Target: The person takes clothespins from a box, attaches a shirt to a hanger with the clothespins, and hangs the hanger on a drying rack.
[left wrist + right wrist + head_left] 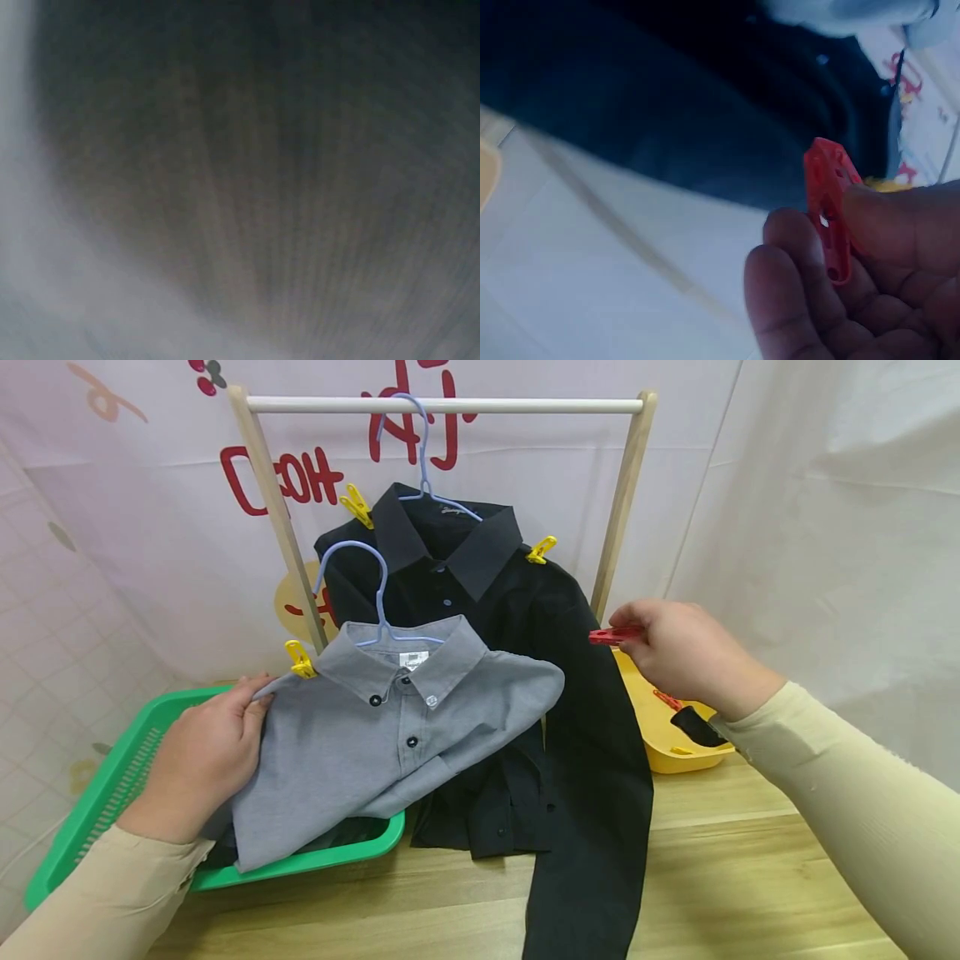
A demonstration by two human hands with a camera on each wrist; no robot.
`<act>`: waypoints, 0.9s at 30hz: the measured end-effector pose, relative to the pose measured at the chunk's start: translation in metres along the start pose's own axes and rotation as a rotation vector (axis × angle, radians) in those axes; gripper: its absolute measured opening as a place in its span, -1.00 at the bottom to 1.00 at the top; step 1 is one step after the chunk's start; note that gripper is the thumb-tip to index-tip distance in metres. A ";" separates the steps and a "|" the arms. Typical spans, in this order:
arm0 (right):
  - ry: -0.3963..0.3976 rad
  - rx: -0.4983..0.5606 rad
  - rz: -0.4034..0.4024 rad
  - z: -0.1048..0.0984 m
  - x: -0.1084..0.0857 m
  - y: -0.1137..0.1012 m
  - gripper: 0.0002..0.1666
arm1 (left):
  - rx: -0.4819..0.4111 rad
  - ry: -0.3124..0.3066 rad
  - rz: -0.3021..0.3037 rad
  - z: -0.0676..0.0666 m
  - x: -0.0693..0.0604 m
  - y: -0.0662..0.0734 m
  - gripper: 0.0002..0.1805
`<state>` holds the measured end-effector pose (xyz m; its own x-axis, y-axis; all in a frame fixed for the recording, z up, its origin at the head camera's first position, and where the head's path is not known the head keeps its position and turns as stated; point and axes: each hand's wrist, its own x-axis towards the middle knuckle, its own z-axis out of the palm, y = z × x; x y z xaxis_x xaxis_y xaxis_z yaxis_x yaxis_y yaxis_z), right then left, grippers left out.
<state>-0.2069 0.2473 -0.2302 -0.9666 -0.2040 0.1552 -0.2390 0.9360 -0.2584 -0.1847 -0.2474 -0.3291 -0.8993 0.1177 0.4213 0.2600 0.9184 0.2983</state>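
A grey button-up shirt (337,727) sits on a light blue hanger (381,602), with a yellow clothespin (301,660) clipped at its left shoulder. My left hand (206,752) grips the shirt's cloth near that shoulder; the left wrist view is a dark blur of fabric. In my right hand (678,647) a red clothespin (829,214) is pinched between thumb and fingers, to the right of the grey shirt. Behind, a black shirt (585,693) hangs on a second blue hanger (424,452), with yellow clothespins (542,550) at both shoulders.
A rack with a white rail (450,406) and wooden posts (624,502) holds the black shirt. Left stands a green basket (300,862) with dark cloth in it. Behind my right wrist, a yellow bin (678,762) holds clothespins. The wooden table (720,860) lies beneath.
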 end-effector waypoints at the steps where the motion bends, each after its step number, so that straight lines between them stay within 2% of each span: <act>1: 0.010 0.004 -0.020 0.000 -0.001 -0.005 -0.74 | -0.001 0.006 0.002 0.000 0.000 0.000 -0.54; 8: 0.083 0.028 -0.220 0.009 -0.003 -0.034 -0.76 | 0.003 -0.002 0.003 -0.003 -0.001 0.000 -0.53; 15: 0.137 0.028 -0.378 0.019 0.005 -0.047 -0.74 | 0.001 -0.026 0.001 -0.007 0.000 0.002 -0.52; 20: 0.127 0.042 -0.428 0.025 0.009 -0.053 -0.74 | 0.009 -0.032 0.008 -0.010 0.000 0.001 -0.51; 27: 0.131 0.079 -0.455 0.026 0.012 -0.060 -0.74 | 0.021 -0.032 0.023 -0.015 0.000 -0.002 -0.52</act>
<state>-0.2062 0.1809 -0.2380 -0.7437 -0.5451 0.3870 -0.6462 0.7346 -0.2071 -0.1804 -0.2553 -0.3168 -0.9041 0.1506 0.3999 0.2733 0.9231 0.2703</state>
